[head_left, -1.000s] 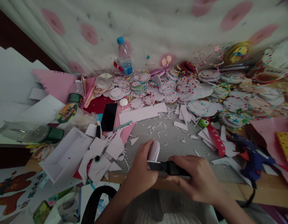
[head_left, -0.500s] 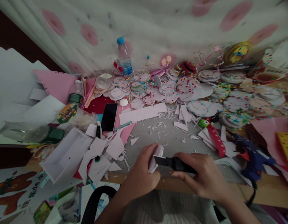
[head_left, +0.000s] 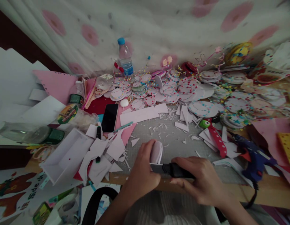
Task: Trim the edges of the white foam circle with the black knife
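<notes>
My left hand (head_left: 141, 175) is closed around a small stack of round white foam discs (head_left: 156, 152), held on edge just above the grey cutting mat (head_left: 173, 140) at the table's near edge. My right hand (head_left: 202, 181) grips a black utility knife (head_left: 174, 169) by its handle. The blade points left and lies against the lower edge of the disc stack. Both hands sit close together at the bottom centre of the view.
White foam scraps (head_left: 104, 153) and a white tray (head_left: 67, 156) lie to the left, with a phone (head_left: 110, 117) and bottles behind. Decorated discs (head_left: 168, 89) cover the back. A blue glue gun (head_left: 255, 157) and a red dotted cutter (head_left: 216, 137) lie on the right.
The knife was drawn right and lifted against the discs, then came back down and left. The disc stack tilted in my left hand and has turned upright again.
</notes>
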`<move>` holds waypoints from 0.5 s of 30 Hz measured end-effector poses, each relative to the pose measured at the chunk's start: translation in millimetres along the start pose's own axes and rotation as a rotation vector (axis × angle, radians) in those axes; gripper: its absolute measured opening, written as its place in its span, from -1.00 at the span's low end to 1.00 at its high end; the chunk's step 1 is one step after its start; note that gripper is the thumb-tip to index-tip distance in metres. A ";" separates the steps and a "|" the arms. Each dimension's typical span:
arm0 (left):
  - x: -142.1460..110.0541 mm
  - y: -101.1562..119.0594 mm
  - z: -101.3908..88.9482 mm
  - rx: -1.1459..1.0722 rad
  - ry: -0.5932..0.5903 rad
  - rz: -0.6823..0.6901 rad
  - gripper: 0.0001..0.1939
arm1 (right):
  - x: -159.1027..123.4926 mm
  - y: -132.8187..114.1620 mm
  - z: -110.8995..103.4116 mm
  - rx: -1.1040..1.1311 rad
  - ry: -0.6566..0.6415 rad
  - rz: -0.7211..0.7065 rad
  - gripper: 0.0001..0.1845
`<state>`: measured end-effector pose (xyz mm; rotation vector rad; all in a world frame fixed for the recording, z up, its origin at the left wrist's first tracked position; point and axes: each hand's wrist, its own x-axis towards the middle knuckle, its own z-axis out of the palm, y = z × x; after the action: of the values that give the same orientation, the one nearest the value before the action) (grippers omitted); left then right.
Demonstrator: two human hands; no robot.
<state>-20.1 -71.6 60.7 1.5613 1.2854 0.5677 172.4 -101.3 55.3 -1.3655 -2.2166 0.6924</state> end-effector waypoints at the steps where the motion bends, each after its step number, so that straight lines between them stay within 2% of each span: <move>1: -0.4 0.4 -0.2 -0.007 -0.006 -0.005 -0.20 | -0.4 0.6 -0.3 -0.003 0.003 0.001 -0.52; 6: -0.9 0.9 -0.9 -0.018 -0.040 -0.022 -0.20 | -1.6 2.7 -2.2 -0.022 0.010 -0.002 -0.53; 15: -0.3 -2.2 -1.1 -0.028 -0.001 -0.018 -0.25 | 1.9 9.1 4.2 -0.073 0.057 0.004 -0.52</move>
<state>-22.1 -71.6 59.3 1.5256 1.2840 0.5710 175.3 -96.8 46.6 -1.4070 -2.2150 0.5718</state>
